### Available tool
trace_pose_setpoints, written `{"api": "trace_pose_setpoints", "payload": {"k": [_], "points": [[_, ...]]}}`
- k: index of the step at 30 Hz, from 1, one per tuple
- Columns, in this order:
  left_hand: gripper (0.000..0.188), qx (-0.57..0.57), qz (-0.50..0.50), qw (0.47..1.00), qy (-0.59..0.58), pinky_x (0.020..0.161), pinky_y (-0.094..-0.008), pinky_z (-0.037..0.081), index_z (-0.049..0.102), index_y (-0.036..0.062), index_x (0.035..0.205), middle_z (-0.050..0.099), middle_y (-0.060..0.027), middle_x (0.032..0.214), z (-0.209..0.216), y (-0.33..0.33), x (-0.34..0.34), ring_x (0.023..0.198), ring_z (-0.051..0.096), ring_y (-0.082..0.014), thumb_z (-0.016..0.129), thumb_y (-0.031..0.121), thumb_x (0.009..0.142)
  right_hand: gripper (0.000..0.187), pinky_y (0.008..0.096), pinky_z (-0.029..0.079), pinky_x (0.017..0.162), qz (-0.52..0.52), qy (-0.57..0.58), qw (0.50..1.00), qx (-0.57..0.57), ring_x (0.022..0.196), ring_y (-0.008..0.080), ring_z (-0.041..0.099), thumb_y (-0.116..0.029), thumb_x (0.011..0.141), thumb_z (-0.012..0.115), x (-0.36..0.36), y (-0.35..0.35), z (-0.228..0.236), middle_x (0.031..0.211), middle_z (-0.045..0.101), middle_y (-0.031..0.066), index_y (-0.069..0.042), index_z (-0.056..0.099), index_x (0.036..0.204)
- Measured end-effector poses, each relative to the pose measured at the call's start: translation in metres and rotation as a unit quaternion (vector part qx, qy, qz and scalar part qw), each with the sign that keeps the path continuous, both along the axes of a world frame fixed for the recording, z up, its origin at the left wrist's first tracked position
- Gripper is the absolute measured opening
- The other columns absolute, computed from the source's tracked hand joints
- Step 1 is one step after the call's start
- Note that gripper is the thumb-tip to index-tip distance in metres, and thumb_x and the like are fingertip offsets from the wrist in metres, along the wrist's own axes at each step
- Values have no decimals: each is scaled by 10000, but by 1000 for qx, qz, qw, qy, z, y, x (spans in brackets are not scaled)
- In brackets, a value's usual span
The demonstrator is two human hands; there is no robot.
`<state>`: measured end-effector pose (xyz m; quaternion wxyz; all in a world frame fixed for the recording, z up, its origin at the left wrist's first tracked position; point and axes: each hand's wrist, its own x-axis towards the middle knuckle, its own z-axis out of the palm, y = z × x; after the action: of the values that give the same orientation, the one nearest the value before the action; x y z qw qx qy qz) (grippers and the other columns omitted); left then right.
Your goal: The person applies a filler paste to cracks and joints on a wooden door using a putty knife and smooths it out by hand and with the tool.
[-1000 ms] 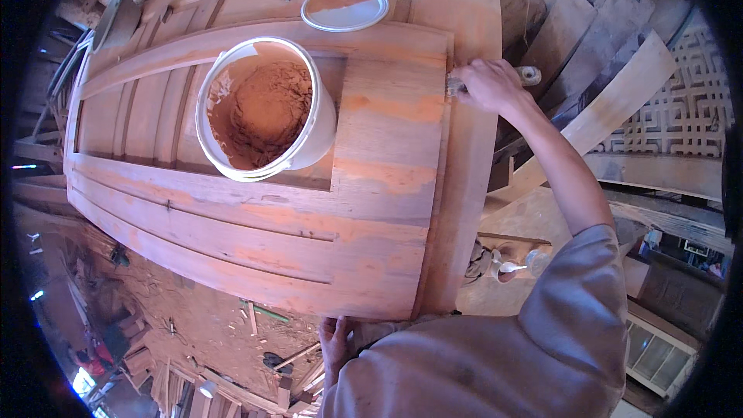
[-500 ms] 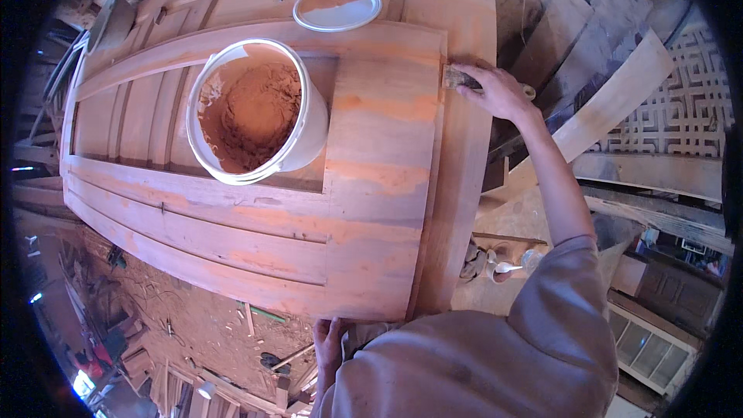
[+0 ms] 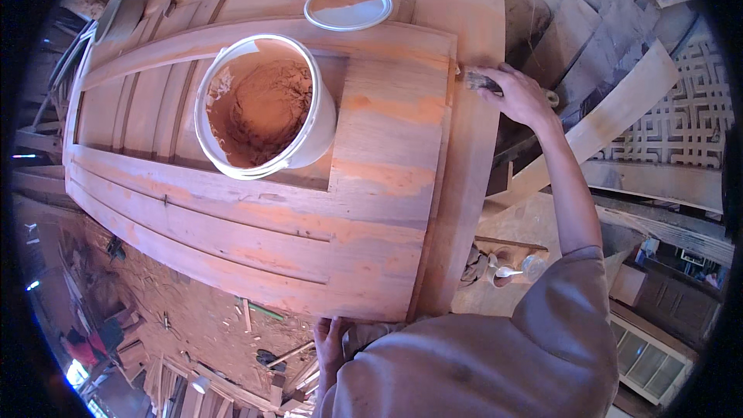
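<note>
A large wooden panelled door (image 3: 371, 209) lies flat, smeared with orange-brown filler. My right hand (image 3: 520, 95) grips a brush (image 3: 478, 79), its bristles pressed on the door's right stile near the far end. My left hand (image 3: 331, 343) rests at the door's near edge, fingers curled against it; part of it is hidden by my grey sleeve. A white bucket (image 3: 263, 104) of orange-brown paste stands on the door's recessed panel, left of the brush.
The bucket's round white lid (image 3: 347, 6) lies on the door's far end. Wood planks and a lattice panel (image 3: 681, 108) are stacked to the right. Sawdust and offcuts cover the floor (image 3: 193, 317) at lower left. Small cups and a spoon (image 3: 507, 269) sit below the door's right edge.
My right hand shifted the brush slightly back and forth along the door's right stile, ending a little nearer. The left hand stayed at the near edge.
</note>
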<state>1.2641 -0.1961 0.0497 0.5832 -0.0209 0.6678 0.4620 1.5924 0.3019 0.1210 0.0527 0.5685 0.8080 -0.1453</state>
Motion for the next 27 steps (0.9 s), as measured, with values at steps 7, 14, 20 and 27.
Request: {"api": "trace_pose_setpoints", "payload": {"k": [7,14,20,27], "points": [[217,17,-21,1000,-5,850,-351,562,615,8,1124,690,-99,981,-2,1,-4,890,677,-187,621,176,987,470,488,499,945,70,-49,996,19,1095,378,633,-347,904,644,-29,10,-4,1193,638,202,-182,604,1343],[237,8,7,1000,-18,845,-345,563,606,14,1162,688,-86,1027,-5,-4,-2,907,677,-182,625,170,985,449,489,509,902,81,-94,992,32,1043,374,653,-308,871,666,-38,13,-10,1149,650,200,-168,634,1296],[238,17,-15,1000,-11,844,-347,565,602,22,1181,689,-80,1036,-7,-5,-7,913,678,-182,615,164,990,279,472,518,891,102,-150,983,-6,1053,336,668,-264,841,666,-57,30,1,1059,703,175,-107,725,1065],[250,20,-32,999,-21,868,-355,557,600,7,1183,697,-97,1045,-4,-3,-9,920,681,-192,619,161,988,379,470,533,871,68,-206,976,9,1039,362,661,-303,867,677,-29,25,6,1099,680,197,-106,662,1190]]}}
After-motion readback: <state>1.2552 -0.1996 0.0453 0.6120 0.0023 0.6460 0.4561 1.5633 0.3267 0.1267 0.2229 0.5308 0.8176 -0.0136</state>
